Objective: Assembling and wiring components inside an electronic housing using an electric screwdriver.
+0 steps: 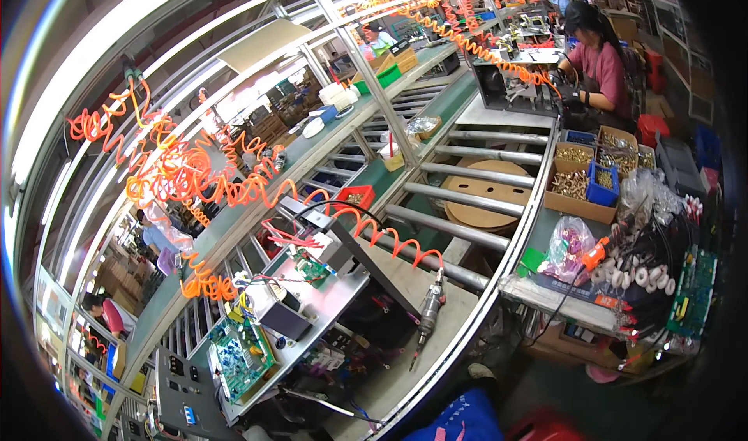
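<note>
Neither my left hand nor my right hand can be made out; only blue clothing [461,419] shows at the lower edge. Closest to me is an open metal chassis [331,305] on the roller line, with a dark upright panel [378,273]. A green circuit board [240,357] lies on its near left part, beside a dark boxy component [284,316] with coloured wires. A dark front panel [187,398] with switches leans at the lower left. Right of the chassis lies a pneumatic screwdriver [428,312], joined to an orange coiled air hose [397,248].
A side bench at right bears cardboard boxes of brass fasteners [570,182], a blue bin [601,182], an orange-handled tool [594,254], cables and a green board [693,293]. Metal rollers [466,197] run toward a seated co-worker [598,67]. Tangled orange hoses [179,168] hang left.
</note>
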`<state>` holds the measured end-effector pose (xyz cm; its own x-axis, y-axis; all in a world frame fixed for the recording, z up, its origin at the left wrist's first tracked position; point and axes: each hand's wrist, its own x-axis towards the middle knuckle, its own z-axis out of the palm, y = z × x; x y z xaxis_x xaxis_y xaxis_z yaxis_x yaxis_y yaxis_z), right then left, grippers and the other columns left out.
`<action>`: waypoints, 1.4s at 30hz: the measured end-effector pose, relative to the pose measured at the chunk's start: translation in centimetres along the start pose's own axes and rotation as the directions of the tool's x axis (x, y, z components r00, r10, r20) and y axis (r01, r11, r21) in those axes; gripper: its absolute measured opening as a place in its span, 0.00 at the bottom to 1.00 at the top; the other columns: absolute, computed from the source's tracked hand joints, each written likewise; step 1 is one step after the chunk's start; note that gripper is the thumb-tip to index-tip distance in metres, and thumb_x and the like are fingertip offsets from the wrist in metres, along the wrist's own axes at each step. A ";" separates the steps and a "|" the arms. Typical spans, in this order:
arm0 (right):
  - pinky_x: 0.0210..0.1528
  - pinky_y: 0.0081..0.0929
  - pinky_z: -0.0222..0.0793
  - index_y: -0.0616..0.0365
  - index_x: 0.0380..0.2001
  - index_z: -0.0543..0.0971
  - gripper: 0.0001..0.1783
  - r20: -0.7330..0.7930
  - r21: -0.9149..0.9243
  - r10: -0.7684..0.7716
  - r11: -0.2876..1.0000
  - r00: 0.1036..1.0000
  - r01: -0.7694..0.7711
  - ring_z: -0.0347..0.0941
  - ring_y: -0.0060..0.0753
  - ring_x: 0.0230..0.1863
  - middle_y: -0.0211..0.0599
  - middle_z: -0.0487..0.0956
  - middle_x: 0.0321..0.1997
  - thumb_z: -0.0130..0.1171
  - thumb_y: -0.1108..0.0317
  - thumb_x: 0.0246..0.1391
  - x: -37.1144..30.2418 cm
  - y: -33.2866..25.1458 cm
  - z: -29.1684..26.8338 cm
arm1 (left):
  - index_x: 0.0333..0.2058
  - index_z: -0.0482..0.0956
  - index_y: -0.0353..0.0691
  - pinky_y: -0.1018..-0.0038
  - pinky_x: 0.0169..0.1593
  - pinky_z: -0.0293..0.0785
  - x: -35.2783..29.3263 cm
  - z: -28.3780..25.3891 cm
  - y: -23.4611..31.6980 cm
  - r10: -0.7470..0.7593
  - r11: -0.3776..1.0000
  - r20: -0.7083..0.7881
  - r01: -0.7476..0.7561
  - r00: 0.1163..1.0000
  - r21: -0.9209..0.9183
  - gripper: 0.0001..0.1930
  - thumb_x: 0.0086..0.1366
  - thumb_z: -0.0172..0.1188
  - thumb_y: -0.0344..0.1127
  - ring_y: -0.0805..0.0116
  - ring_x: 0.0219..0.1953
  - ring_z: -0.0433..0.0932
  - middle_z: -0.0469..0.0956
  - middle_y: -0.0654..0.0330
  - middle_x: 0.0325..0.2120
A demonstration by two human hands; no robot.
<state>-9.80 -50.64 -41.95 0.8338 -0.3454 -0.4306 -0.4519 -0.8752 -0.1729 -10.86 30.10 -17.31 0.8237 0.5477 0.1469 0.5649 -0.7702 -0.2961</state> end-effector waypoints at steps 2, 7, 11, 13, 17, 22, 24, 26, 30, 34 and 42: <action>0.48 0.45 0.71 0.57 0.49 0.74 0.28 0.023 -0.008 -0.095 0.995 0.995 0.096 0.75 0.52 0.47 0.53 0.77 0.46 0.44 0.47 0.58 0.9 -1.9 -1.1 | 0.37 0.80 0.45 0.59 0.42 0.74 0.6 0.4 0.0 -0.020 0.999 -0.023 0.019 1.000 -0.032 0.18 0.50 0.69 0.46 0.51 0.35 0.79 0.80 0.51 0.34; 0.47 0.45 0.72 0.58 0.47 0.75 0.25 0.099 -0.032 -0.319 0.946 0.942 0.324 0.76 0.53 0.46 0.54 0.77 0.45 0.45 0.50 0.57 3.6 -6.9 -4.1 | 0.37 0.80 0.45 0.59 0.42 0.74 2.4 1.1 0.2 -0.074 0.991 -0.060 0.067 0.995 -0.112 0.18 0.50 0.69 0.47 0.51 0.35 0.79 0.80 0.50 0.35; 0.46 0.45 0.73 0.58 0.46 0.75 0.23 0.182 -0.046 -0.483 0.866 0.857 0.498 0.77 0.53 0.45 0.55 0.78 0.43 0.46 0.52 0.57 7.1 -9.9 -5.5 | 0.38 0.80 0.44 0.59 0.42 0.74 2.0 2.3 0.9 -0.130 0.978 -0.076 0.116 0.989 -0.172 0.19 0.50 0.68 0.47 0.51 0.36 0.79 0.80 0.50 0.35; 0.45 0.45 0.73 0.58 0.46 0.75 0.22 0.223 -0.041 -0.562 0.811 0.797 0.583 0.77 0.54 0.44 0.56 0.78 0.43 0.46 0.54 0.57 9.6 -11.8 -5.2 | 0.38 0.80 0.44 0.59 0.42 0.74 1.8 2.9 1.2 -0.164 0.970 -0.090 0.144 0.982 -0.198 0.19 0.50 0.68 0.47 0.51 0.36 0.79 0.80 0.50 0.35; 0.44 0.46 0.74 0.58 0.45 0.75 0.20 0.300 -0.013 -0.697 0.680 0.651 0.733 0.77 0.54 0.43 0.57 0.78 0.41 0.47 0.56 0.57 14.0 -16.5 -3.9 | 0.38 0.80 0.44 0.60 0.42 0.74 0.3 5.7 1.8 -0.232 0.949 -0.125 0.195 0.965 -0.249 0.19 0.51 0.68 0.48 0.51 0.36 0.79 0.79 0.50 0.35; 0.33 0.29 0.71 0.58 0.31 0.81 0.14 0.336 0.692 -0.358 0.722 0.871 0.030 0.77 0.41 0.29 0.41 0.81 0.27 0.59 0.57 0.53 14.0 -28.1 -13.0 | 0.39 0.79 0.44 0.60 0.42 0.74 -3.8 10.2 4.8 -0.290 0.918 -0.156 0.229 0.944 -0.323 0.20 0.51 0.68 0.48 0.51 0.36 0.79 0.79 0.50 0.36; 0.33 0.28 0.71 0.59 0.31 0.81 0.15 0.005 0.534 -0.663 0.635 0.749 0.558 0.77 0.31 0.29 0.38 0.80 0.27 0.58 0.58 0.54 13.0 -30.3 -15.0 | 0.39 0.79 0.44 0.60 0.42 0.74 -5.8 11.1 5.9 -0.311 0.907 -0.177 0.236 0.934 -0.350 0.20 0.51 0.68 0.49 0.51 0.36 0.79 0.79 0.50 0.36; 0.34 0.28 0.72 0.59 0.31 0.81 0.13 -0.130 0.525 -0.749 0.504 0.649 0.686 0.77 0.33 0.30 0.38 0.80 0.28 0.58 0.59 0.54 11.2 -32.2 -15.5 | 0.39 0.79 0.44 0.60 0.42 0.74 -7.0 11.5 6.0 -0.325 0.900 -0.211 0.233 0.922 -0.368 0.20 0.51 0.68 0.49 0.51 0.36 0.79 0.79 0.50 0.36; 0.37 0.29 0.73 0.57 0.32 0.81 0.11 -0.233 0.477 -0.832 0.353 0.503 0.805 0.78 0.35 0.33 0.40 0.80 0.31 0.58 0.60 0.54 7.9 -32.7 -15.0 | 0.40 0.79 0.44 0.60 0.42 0.74 -8.7 10.8 5.6 -0.333 0.893 -0.278 0.207 0.901 -0.400 0.21 0.51 0.68 0.49 0.51 0.36 0.79 0.79 0.50 0.36; 0.37 0.30 0.74 0.54 0.33 0.81 0.12 -0.305 0.512 -0.811 0.303 0.500 0.804 0.78 0.38 0.33 0.38 0.80 0.31 0.59 0.57 0.53 6.4 -30.6 -14.5 | 0.40 0.79 0.44 0.60 0.43 0.74 -9.3 9.2 5.6 -0.260 0.900 -0.322 0.108 0.910 -0.421 0.21 0.51 0.68 0.50 0.51 0.36 0.79 0.79 0.50 0.37; 0.36 0.35 0.72 0.56 0.30 0.79 0.15 -0.511 0.374 -0.745 0.257 0.429 0.891 0.77 0.43 0.33 0.40 0.79 0.29 0.53 0.56 0.57 7.6 -26.1 -20.4 | 0.41 0.78 0.44 0.60 0.43 0.74 -5.6 6.6 6.8 -0.050 0.881 -0.375 -0.136 0.926 -0.453 0.22 0.52 0.68 0.50 0.51 0.37 0.79 0.79 0.50 0.37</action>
<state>14.77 -37.27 -22.64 0.8562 0.3313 0.3964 0.5087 -0.4061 -0.7592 -11.93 23.96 -26.37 0.7527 0.4229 0.5046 0.4079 -0.9011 0.1468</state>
